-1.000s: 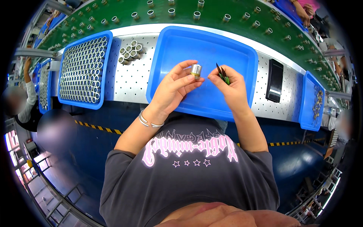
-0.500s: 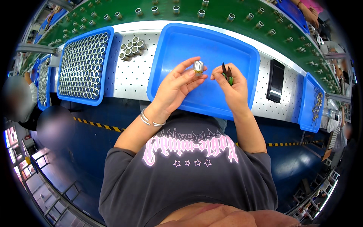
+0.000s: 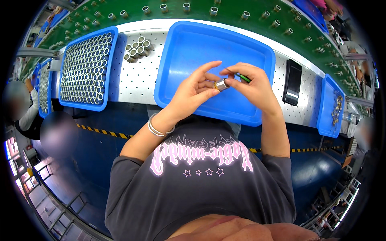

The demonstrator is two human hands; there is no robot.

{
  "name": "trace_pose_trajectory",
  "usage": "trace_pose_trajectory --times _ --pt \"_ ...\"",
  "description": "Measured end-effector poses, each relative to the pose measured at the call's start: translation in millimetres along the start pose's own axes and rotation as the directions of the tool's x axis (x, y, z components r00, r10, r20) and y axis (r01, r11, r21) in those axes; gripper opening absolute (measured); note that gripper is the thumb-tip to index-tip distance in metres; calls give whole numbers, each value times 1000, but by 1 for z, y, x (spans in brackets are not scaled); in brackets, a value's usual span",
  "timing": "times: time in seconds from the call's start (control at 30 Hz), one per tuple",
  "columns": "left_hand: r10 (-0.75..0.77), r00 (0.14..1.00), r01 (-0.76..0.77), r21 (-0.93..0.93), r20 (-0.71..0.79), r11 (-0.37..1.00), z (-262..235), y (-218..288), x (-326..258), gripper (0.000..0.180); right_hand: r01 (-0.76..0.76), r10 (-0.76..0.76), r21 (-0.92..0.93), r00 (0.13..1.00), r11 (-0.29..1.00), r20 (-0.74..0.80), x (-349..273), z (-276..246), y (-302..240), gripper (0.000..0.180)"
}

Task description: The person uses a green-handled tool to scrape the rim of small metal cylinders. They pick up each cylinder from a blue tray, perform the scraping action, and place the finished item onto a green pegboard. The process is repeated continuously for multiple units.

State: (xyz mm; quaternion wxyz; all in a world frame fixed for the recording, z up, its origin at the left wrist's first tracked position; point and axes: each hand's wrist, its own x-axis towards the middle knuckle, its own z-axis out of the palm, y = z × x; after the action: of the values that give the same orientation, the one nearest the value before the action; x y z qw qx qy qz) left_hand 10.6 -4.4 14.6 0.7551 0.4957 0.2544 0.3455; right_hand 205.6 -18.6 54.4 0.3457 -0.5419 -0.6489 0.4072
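The left hand (image 3: 193,90) pinched a small metal tube (image 3: 221,84) between thumb and fingers, above the big blue tray (image 3: 185,48) on the worktop (image 3: 138,78) — the right hand (image 3: 251,84) touched the tube's end, its fingers closed around a thin green tool (image 3: 242,77).

We see a blue rack of metal tubes (image 3: 84,68) at left, a black phone-like slab (image 3: 292,82) — hard to tell — at right.
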Motion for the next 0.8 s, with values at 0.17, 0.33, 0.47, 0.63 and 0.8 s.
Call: trace_pose_trajectory --times 0.17,0.33,0.47,0.63,0.8 --pt "-88 996 85 -107 -27 991 -4 -1 0 53 57 -71 -155 993 986 -89 1 -1 0 8" --pt "-142 982 108 -245 -126 963 -7 -1 2 48 150 -153 -26 977 988 -147 -2 6 -1 9" --pt "-106 978 86 -112 -181 990 -5 -2 2 48 149 -138 62 978 987 -154 -1 10 -2 8" --pt "13 986 2 88 -165 996 -6 -13 4 50 -36 67 449 996 893 -54 7 17 -8 8" --pt "4 989 7 74 -147 997 -1 -8 1 50 -54 173 657 978 752 -118 21 21 9 10"
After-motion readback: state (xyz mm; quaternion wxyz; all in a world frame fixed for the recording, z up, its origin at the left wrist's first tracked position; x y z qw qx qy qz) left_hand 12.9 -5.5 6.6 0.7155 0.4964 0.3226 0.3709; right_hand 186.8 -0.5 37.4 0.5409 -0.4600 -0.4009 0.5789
